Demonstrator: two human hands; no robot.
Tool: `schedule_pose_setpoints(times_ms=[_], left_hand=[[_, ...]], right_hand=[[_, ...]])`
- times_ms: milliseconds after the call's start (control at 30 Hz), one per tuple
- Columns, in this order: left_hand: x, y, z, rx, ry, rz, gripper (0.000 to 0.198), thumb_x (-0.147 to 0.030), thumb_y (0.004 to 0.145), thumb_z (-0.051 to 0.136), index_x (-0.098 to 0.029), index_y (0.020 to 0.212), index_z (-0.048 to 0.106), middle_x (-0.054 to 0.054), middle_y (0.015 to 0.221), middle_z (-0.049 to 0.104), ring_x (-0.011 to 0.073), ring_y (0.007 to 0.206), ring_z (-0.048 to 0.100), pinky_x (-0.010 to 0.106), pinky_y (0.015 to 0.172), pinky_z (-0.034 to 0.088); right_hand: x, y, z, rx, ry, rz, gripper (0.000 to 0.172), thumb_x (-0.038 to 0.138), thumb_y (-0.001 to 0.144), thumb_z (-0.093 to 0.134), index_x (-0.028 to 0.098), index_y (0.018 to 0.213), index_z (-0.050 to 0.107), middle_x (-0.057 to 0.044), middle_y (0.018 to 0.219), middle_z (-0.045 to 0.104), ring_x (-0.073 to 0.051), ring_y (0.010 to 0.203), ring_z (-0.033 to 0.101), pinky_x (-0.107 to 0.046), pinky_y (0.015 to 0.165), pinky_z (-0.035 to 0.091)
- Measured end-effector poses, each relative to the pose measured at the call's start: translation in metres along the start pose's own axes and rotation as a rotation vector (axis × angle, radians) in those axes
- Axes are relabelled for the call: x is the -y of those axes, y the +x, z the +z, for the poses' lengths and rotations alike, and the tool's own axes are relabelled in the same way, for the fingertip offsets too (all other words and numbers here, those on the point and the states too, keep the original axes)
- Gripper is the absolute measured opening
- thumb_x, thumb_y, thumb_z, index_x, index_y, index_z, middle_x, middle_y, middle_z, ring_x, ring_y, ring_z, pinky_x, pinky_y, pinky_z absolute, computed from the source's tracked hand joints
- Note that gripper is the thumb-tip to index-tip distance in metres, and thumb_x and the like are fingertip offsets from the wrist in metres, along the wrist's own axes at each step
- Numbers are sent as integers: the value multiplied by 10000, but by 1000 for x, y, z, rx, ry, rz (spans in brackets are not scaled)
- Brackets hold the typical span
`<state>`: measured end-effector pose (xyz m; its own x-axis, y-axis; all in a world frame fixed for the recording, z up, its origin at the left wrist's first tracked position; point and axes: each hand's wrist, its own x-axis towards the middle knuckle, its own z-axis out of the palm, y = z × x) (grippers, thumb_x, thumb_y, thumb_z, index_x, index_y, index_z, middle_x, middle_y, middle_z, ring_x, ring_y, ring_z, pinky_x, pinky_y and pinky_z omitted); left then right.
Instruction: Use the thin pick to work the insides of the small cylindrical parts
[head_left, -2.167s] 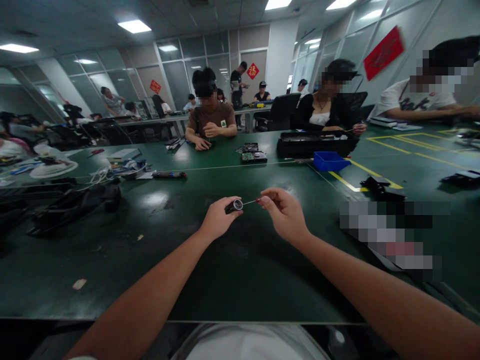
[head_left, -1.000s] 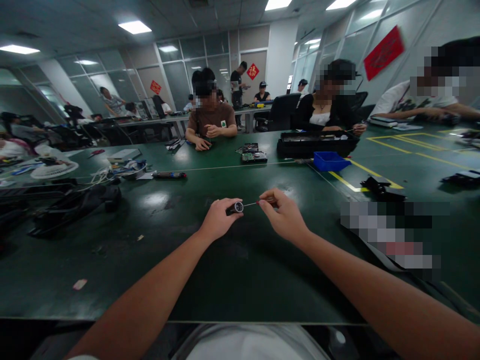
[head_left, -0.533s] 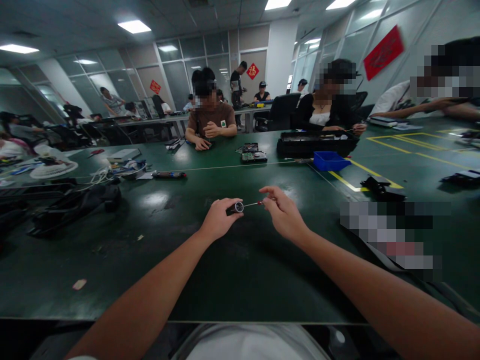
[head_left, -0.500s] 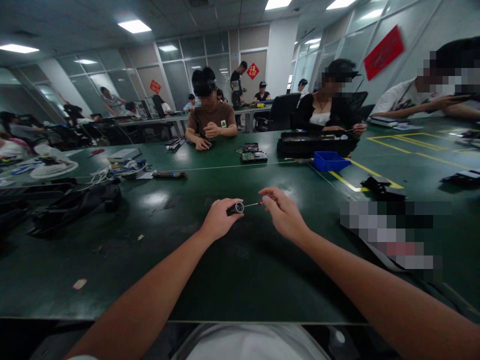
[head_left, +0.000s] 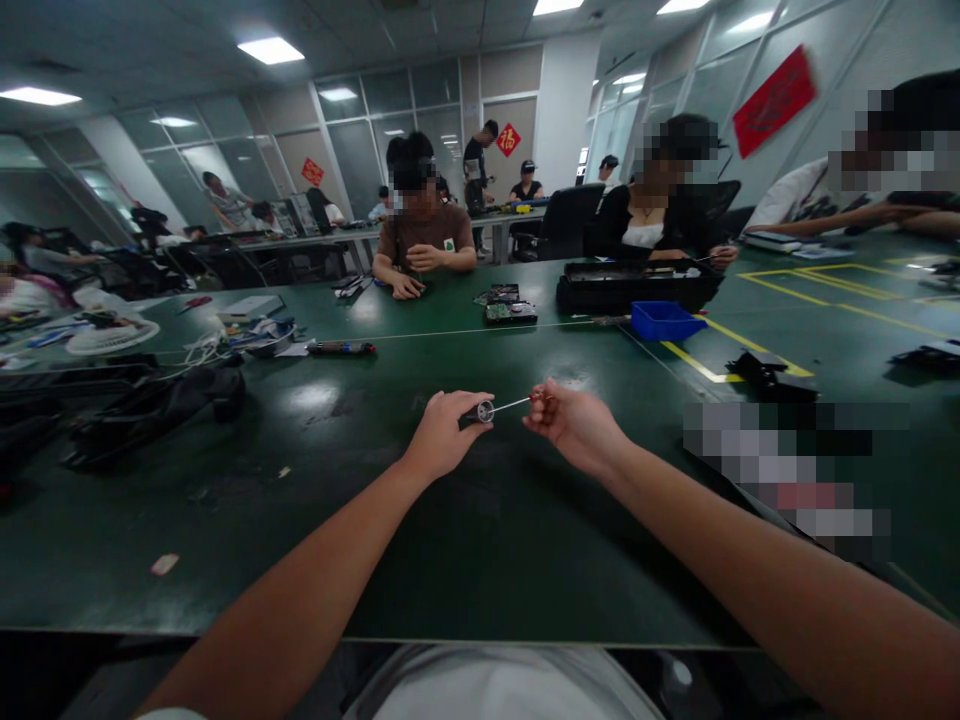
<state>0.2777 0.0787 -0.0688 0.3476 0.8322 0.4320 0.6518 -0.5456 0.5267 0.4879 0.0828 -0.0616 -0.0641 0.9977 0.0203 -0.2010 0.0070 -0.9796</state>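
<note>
Between the thumb and fingers of my left hand (head_left: 445,432) is a small dark cylinder (head_left: 484,411), its round, light-rimmed end turned to the right and toward me. My right hand (head_left: 570,418) is closed around the red handle of a screwdriver (head_left: 511,404). The thin metal shaft points left, and its tip meets the cylinder's open end; how far in it reaches I cannot tell. Both hands are held over the green table (head_left: 450,560), near its middle. My right fingers hide most of the handle.
A blue bin (head_left: 666,321) and a long black casing (head_left: 637,288) stand ahead to the right. Green circuit boards (head_left: 510,311) lie in front of a co-worker (head_left: 426,230). Black plastic parts (head_left: 157,410) and a white fan-like piece (head_left: 112,335) are at left.
My right hand has turned and its fingers have curled in around the screwdriver handle. The shaft now slants more. My left hand still holds the cylinder in nearly the same place.
</note>
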Motion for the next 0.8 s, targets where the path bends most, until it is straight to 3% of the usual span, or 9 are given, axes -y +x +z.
schedule_pose_setpoints(times_ms=[100,233,400,800], left_hand=[[-1,0,0,15,21,-8,372,-262,859,705,-275,1224,635,44,1235,670,241,1190,578,546,1150,267],[-2,0,-1,-2,24,-37,369,-262,857,707,-277,1219,636,42,1229,672,239,1179,582,535,1145,278],[-1,0,-1,-11,30,-42,373,-274,854,710,-275,1220,639,49,1214,676,244,1159,589,531,1137,292],[-2,1,0,4,34,-62,395,-257,828,735,-264,1212,645,52,1202,680,247,1142,599,527,1131,304]], right_hand=[[-3,4,-3,-23,67,52,247,434,899,512,232,760,543,0,600,518,-172,539,531,-428,712,577],[-4,1,-2,-142,5,-134,213,446,874,575,233,866,584,-27,764,611,-178,682,601,-387,730,578],[-4,-2,0,-139,-131,-271,278,496,877,581,221,916,600,-33,832,651,-173,739,630,-364,736,563],[-5,-3,3,-109,-130,-249,306,511,841,621,211,900,619,-32,819,664,-174,739,638,-356,731,551]])
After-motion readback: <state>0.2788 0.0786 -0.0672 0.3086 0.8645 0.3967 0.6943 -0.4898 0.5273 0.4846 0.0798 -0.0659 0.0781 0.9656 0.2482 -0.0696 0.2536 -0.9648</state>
